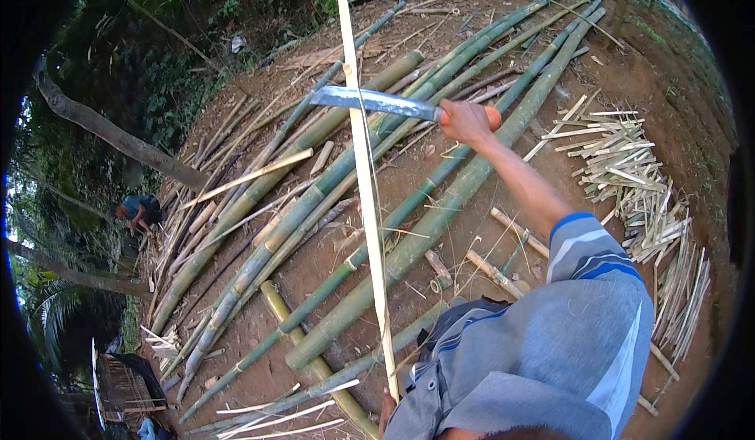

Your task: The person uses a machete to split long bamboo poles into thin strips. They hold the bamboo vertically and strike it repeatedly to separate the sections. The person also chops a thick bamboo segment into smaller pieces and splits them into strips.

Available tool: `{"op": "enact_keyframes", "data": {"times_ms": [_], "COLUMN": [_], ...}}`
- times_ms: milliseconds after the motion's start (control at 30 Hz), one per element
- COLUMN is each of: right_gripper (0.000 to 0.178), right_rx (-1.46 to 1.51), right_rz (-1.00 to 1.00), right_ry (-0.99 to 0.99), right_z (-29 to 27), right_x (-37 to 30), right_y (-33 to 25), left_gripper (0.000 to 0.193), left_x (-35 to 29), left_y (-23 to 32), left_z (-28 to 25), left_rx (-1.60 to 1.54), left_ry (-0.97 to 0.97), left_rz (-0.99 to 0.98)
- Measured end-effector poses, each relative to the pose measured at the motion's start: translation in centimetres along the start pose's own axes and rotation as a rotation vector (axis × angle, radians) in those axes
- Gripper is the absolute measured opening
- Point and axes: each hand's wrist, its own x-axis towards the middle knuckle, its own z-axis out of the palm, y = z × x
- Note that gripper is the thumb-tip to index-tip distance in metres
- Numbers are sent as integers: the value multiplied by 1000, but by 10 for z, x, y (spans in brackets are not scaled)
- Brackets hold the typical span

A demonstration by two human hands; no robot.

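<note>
My right hand point(467, 123) is closed around the orange handle of a machete point(405, 106). The long grey blade points left and crosses a pale split bamboo strip point(364, 173) in its upper part; I cannot tell how deep the edge touches it. The strip stands up long and narrow through the middle of the view. At its lower end my left hand point(387, 410) is closed on it, mostly hidden by my shirt. A thin sliver hangs along the strip's right side.
Long green bamboo poles point(440, 212) lie diagonally across the brown ground. A pile of cut bamboo pieces point(629, 173) is on the right, with thin slats point(683, 298) below. Another person point(140, 210) crouches at the far left, near a leaning tree trunk point(118, 133).
</note>
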Motion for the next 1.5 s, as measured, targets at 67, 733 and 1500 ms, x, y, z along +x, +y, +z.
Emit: {"op": "enact_keyframes", "data": {"times_ms": [67,733,1500], "right_gripper": [16,38,27], "right_rx": [47,73,-172], "right_rz": [-4,52,-362], "right_ry": [22,62,-174], "right_z": [6,7,31], "right_x": [-27,-60,14], "right_y": [1,17,35], "left_gripper": [52,78,76], "left_x": [-1,24,18], "left_y": [3,265,232], "left_z": [0,42,45], "left_rx": [-11,11,-184], "left_ry": [5,44,3], "left_rz": [-23,268,321]}}
